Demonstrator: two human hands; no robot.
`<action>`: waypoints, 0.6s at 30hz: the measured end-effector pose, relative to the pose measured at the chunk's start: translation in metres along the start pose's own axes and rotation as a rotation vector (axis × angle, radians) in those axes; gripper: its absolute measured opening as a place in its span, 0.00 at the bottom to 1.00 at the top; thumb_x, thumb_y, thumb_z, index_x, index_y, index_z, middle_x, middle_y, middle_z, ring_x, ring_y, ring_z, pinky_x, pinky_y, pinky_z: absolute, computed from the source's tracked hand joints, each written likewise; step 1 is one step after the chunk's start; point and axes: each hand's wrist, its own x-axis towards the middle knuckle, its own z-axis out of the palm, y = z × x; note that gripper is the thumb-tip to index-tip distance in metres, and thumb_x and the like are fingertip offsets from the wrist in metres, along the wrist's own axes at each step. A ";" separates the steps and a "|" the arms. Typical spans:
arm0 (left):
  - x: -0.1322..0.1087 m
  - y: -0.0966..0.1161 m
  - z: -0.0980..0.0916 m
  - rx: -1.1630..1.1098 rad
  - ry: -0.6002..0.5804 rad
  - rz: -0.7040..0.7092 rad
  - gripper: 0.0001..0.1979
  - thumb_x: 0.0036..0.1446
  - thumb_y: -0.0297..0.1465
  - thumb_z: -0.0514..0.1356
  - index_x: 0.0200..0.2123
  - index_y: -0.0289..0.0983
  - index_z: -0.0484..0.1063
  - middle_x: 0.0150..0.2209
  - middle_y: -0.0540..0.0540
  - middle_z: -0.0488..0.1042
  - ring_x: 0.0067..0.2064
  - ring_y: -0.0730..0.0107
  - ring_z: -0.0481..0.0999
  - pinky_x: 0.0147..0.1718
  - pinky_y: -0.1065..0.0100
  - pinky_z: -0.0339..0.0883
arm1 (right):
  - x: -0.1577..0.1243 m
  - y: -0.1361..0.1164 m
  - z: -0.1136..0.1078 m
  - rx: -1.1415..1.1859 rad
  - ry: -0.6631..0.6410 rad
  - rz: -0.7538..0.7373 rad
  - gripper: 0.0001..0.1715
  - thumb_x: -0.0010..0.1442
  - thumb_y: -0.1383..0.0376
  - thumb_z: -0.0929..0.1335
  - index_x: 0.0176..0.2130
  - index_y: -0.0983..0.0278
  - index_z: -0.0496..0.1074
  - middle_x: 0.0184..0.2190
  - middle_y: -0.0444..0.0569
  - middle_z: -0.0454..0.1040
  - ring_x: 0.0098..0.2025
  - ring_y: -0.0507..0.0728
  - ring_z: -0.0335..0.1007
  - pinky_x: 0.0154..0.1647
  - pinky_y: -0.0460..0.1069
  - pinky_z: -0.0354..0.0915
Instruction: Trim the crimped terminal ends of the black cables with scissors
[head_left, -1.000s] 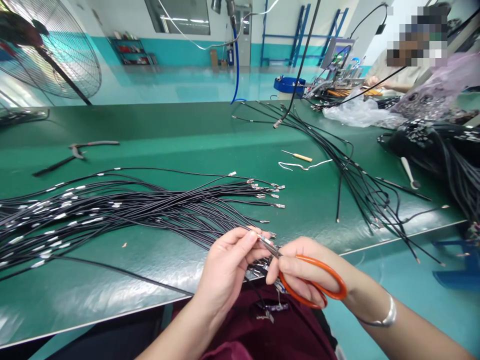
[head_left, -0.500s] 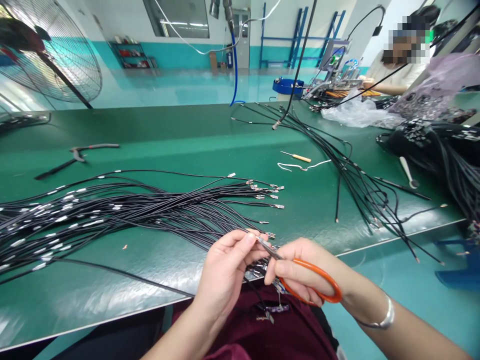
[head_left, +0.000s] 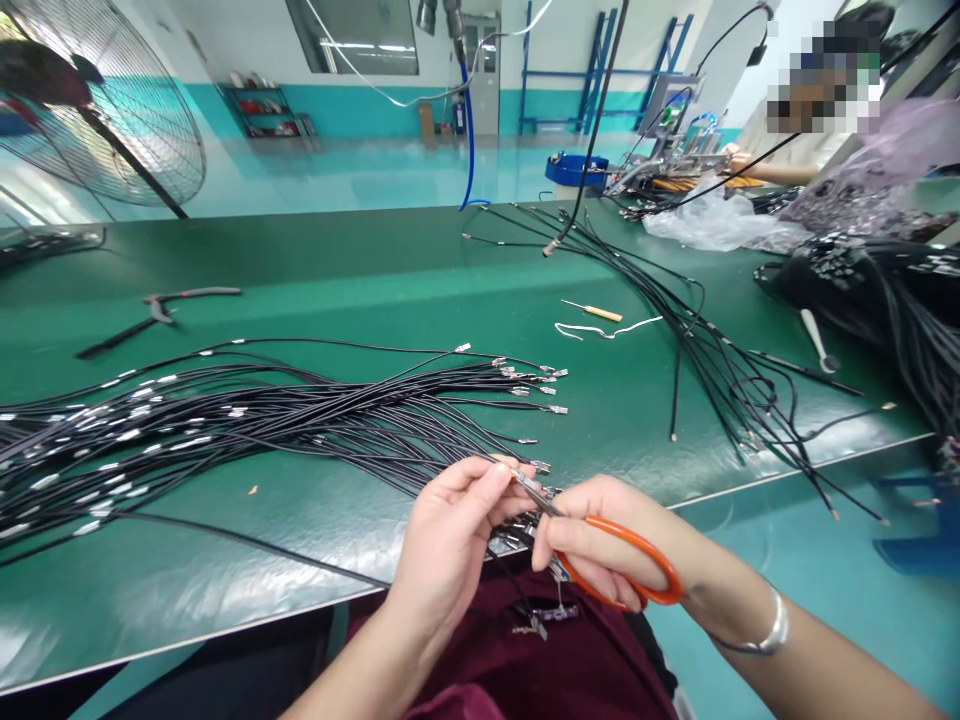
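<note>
My right hand (head_left: 600, 540) is wrapped round scissors with orange handles (head_left: 637, 550). Their narrow blades look nearly closed and point up and left. At the blade tips, my left hand (head_left: 461, 520) pinches the end of a black cable between thumb and fingers; most of that end is hidden by the fingers. A bundle of black cables (head_left: 360, 410) with white labels and metal terminals spreads over the bench just beyond my left hand. More terminals (head_left: 517, 535) show below my fingers, near the bench edge and above my lap.
The green bench (head_left: 315, 250) also bears pliers (head_left: 157, 308), a wooden-handled awl (head_left: 600, 312), a white wire (head_left: 604, 331) and a second spread of black cables (head_left: 660, 300). A plastic bag (head_left: 712, 220) and a cable heap lie at right, near a co-worker. A fan (head_left: 97, 110) stands at far left.
Almost nothing differs. Both hands and the scissors keep their place at the cable end, and the view shifts slightly. The co-worker at the back right has moved a little.
</note>
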 end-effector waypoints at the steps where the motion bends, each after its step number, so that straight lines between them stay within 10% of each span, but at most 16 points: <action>1: -0.001 0.000 0.000 -0.002 0.002 -0.007 0.04 0.50 0.27 0.66 0.26 0.32 0.76 0.32 0.45 0.79 0.31 0.72 0.78 0.33 0.74 0.75 | 0.000 0.002 -0.001 -0.012 0.009 0.017 0.22 0.59 0.50 0.65 0.32 0.66 0.74 0.11 0.37 0.62 0.10 0.44 0.54 0.11 0.39 0.50; 8: 0.002 -0.014 -0.006 0.091 0.031 -0.167 0.09 0.50 0.33 0.66 0.31 0.33 0.74 0.19 0.51 0.71 0.17 0.77 0.70 0.15 0.76 0.68 | 0.005 0.009 -0.007 -0.191 0.556 -0.219 0.14 0.52 0.59 0.72 0.37 0.64 0.71 0.29 0.44 0.73 0.29 0.50 0.69 0.31 0.45 0.66; 15: 0.001 0.002 -0.014 0.508 -0.077 -0.335 0.19 0.54 0.45 0.58 0.27 0.34 0.71 0.17 0.51 0.71 0.11 0.77 0.65 0.07 0.77 0.56 | 0.026 0.010 -0.008 -0.548 0.684 -0.325 0.05 0.56 0.65 0.66 0.34 0.63 0.71 0.28 0.45 0.73 0.28 0.52 0.67 0.31 0.47 0.64; 18: 0.006 0.023 -0.025 1.042 -0.045 -0.020 0.19 0.59 0.44 0.53 0.31 0.36 0.75 0.22 0.48 0.74 0.16 0.74 0.70 0.12 0.74 0.63 | 0.025 0.014 -0.021 -0.770 0.654 -0.318 0.04 0.56 0.67 0.66 0.33 0.62 0.72 0.27 0.45 0.73 0.29 0.53 0.67 0.31 0.47 0.63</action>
